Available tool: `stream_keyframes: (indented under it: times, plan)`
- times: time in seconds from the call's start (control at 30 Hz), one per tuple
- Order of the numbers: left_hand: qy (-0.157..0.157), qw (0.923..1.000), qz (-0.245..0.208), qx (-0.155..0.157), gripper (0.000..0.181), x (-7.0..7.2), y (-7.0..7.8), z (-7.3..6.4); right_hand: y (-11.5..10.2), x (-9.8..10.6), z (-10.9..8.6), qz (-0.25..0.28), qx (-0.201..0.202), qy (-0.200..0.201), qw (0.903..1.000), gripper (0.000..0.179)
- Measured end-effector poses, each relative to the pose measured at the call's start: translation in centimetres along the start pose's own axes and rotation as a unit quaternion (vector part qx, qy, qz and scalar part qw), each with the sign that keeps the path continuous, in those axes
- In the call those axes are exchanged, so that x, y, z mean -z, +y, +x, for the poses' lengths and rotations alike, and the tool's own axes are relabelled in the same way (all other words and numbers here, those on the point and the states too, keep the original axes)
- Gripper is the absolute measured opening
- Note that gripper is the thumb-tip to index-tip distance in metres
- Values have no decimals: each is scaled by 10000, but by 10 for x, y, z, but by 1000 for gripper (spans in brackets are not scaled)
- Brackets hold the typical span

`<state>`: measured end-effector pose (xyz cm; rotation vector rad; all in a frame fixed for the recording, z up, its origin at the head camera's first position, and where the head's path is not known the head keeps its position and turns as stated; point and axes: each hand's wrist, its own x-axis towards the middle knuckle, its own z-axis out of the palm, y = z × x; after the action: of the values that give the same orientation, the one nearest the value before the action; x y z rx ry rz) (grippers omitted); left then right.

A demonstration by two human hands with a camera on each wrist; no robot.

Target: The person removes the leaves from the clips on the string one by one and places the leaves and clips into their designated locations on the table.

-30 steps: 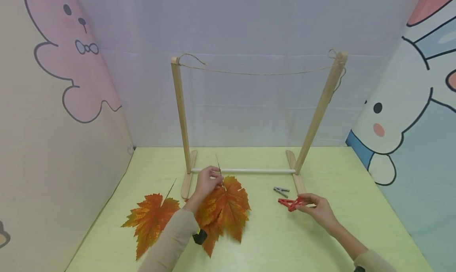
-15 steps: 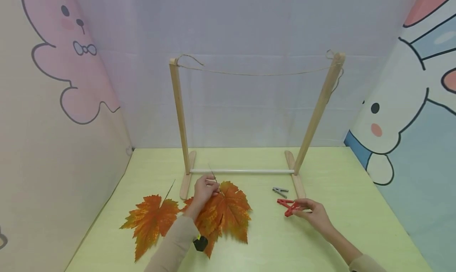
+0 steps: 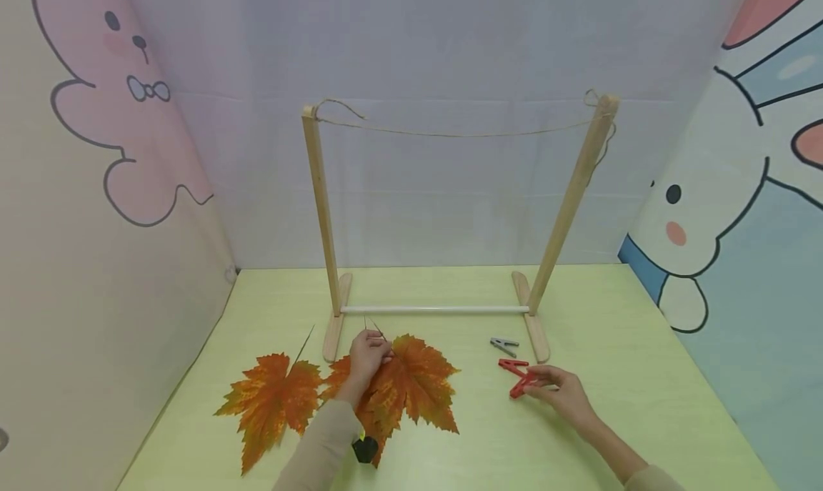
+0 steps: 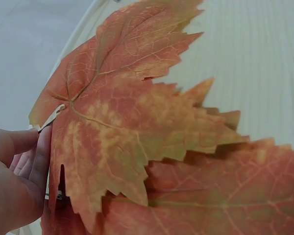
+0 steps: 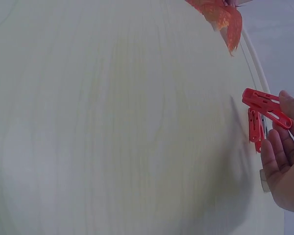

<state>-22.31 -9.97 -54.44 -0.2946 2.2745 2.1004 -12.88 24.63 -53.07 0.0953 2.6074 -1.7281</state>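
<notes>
My left hand (image 3: 368,357) pinches the stem of an orange artificial maple leaf (image 3: 418,380). That leaf partly covers a second maple leaf (image 3: 337,378), and in the left wrist view the held leaf (image 4: 108,117) overlaps another below it. Between the thumb and fingers of my right hand (image 3: 566,398) is a red clothespin (image 3: 521,387), seen closer in the right wrist view as a ridged red clothespin (image 5: 264,105). Just behind it on the table lies another red clothespin (image 3: 512,364). A grey clothespin (image 3: 504,345) lies a little farther back.
A third maple leaf (image 3: 273,402) lies at the left on the pale yellow table (image 3: 482,448). Behind the hands stands a wooden frame (image 3: 321,205) with a white crossbar (image 3: 434,309) low down. A sagging string (image 3: 450,134) spans its post tops.
My left hand has drawn the leaf nearer and slightly left, its stem lower. My right hand has come a little nearer with the red clothespin, away from the one on the table.
</notes>
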Motion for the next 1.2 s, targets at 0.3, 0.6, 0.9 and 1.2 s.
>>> stream_keyframes:
  times: [0.3, 0.6, 0.9, 1.2]
  plan:
    - [177, 9991, -19, -396, 27, -2, -9, -3, 9, -6, -2, 122, -106, -33, 9999, 35]
    - [669, 9957, 77, -630, 29, -7, -14, -1, 11, -12, -3, 253, 38, 74, 9996, 35]
    - [997, 9905, 669, -669, 28, -6, -9, -2, 15, -17, -3, -564, 139, 458, 9973, 31]
    - [915, 9897, 785, -774, 27, -1, -10, -2, 19, -19, -2, -1081, 542, 563, 9911, 30]
